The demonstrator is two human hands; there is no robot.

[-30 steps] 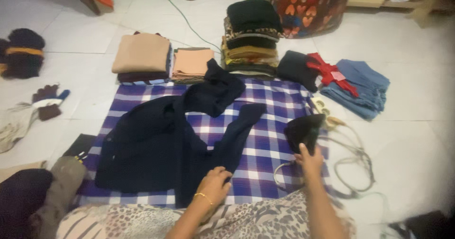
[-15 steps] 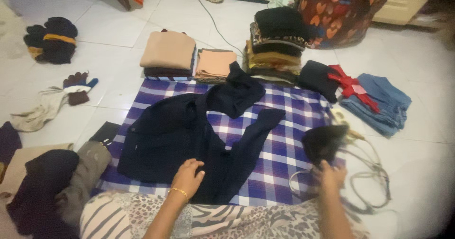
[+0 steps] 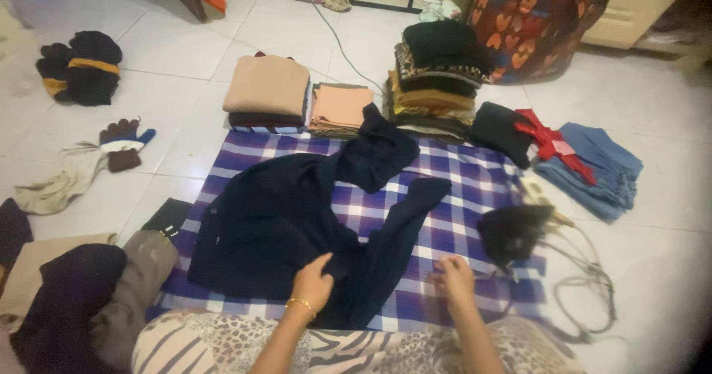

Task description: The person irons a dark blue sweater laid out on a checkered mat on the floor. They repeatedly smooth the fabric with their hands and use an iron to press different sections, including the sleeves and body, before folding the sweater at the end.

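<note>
1. Dark navy knitted garment (image 3: 297,211) lies spread, rumpled, on a purple-and-white checked cloth (image 3: 460,174) laid over the white tiled floor (image 3: 185,40). One sleeve runs diagonally toward the cloth's right half.
2. Left hand (image 3: 315,281) pinches a fold of the garment near its lower hem; grip closed on the fabric.
3. Right hand (image 3: 454,279) rests on the checked cloth just right of the sleeve's lower end, fingers curled down, holding nothing; apart from the garment.
4. Black electric iron (image 3: 512,229) sits on the cloth's right edge, its pale cord (image 3: 586,292) looping over the tiles just beside the right hand.
5. Risk: the right forearm could snag the cord and drag the iron over. If hot, it may scorch cloth or knit.
6. Risk: a one-sided pull could bunch the garment and ruck the cloth beneath.
7. Risk: folded stacks (image 3: 434,77) touch the cloth's far edge; a tug on the cloth may topple them.
</note>
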